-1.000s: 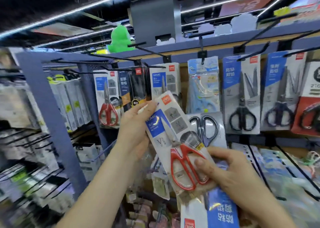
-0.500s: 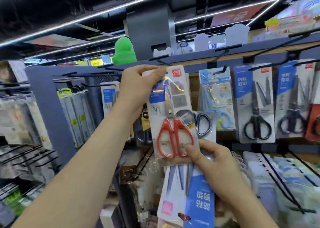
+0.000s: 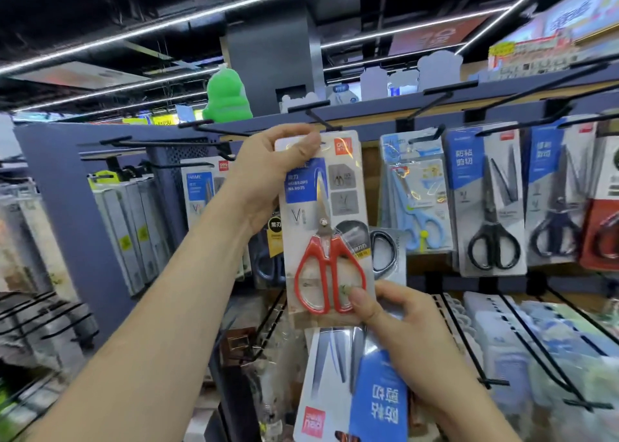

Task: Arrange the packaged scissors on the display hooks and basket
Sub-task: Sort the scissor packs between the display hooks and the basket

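Now the red-handled scissors pack (image 3: 326, 227) stands upright between the two hands, its top edge just below the black display hook (image 3: 322, 122). The left hand (image 3: 273, 173) pinches the top of the card, with the thumb lying over the place of the hanging hole, so I cannot tell if the hook is already through it. The right hand (image 3: 398, 324) pinches the lower corner with the thumb on the red handle. Under this same hand hangs an upside-down blue-card scissors pack (image 3: 371, 398), which the hand also seems to carry.

Just to the right of the left hand hangs a light-blue scissors pack (image 3: 415, 197), and further right a black-handled scissors pack (image 3: 490, 207).

The risk, I think, is mainly at the hole. If the thumb hides it while the card is pushed, the hook tip can miss and bend or tear the card. If the right hand loosens, the spare pack can slip and fall. A sideways tilt can also knock the neighbouring pack.
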Demonstrator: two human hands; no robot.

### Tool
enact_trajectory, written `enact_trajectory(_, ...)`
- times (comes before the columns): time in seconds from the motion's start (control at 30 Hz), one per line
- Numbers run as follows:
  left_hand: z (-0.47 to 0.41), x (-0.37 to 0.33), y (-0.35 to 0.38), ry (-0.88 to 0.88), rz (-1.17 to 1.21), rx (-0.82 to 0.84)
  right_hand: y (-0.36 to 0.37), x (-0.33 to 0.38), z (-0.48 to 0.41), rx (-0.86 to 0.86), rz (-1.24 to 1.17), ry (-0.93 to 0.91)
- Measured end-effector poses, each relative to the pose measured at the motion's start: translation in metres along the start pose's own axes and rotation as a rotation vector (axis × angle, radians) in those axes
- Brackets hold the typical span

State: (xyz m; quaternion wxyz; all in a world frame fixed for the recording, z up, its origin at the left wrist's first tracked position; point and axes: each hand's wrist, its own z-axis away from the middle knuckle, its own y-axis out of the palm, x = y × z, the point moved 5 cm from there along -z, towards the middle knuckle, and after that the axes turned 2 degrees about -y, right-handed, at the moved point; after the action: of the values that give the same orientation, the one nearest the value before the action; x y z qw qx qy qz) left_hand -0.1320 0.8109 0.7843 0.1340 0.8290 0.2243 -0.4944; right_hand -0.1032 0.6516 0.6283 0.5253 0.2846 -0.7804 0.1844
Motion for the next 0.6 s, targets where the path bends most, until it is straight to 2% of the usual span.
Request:
enact_trajectory(0.07, 0.01, 0.007, -0.001, 0.075, 0.024, -0.034, 0.0, -0.002, -0.002, -0.026, -0.014, -0.009)
enact_trajectory(0.2, 0.058, 0.035, -0.005, 0.181, -0.15, -0.085, -0.003, -0.006, -0.007, -0.049, -0.035, -0.013)
enact_trajectory(0.4, 0.054, 0.067, -0.001, 0.105, -0.172, -0.049, -0.009, -0.009, -0.013, -0.084, 0.078, -0.013)
enact_trajectory(0.6, 0.011, 0.083, 0.007, 0.004, -0.31, -0.067, -0.036, -0.007, -0.013, -0.318, 0.23, -0.046)
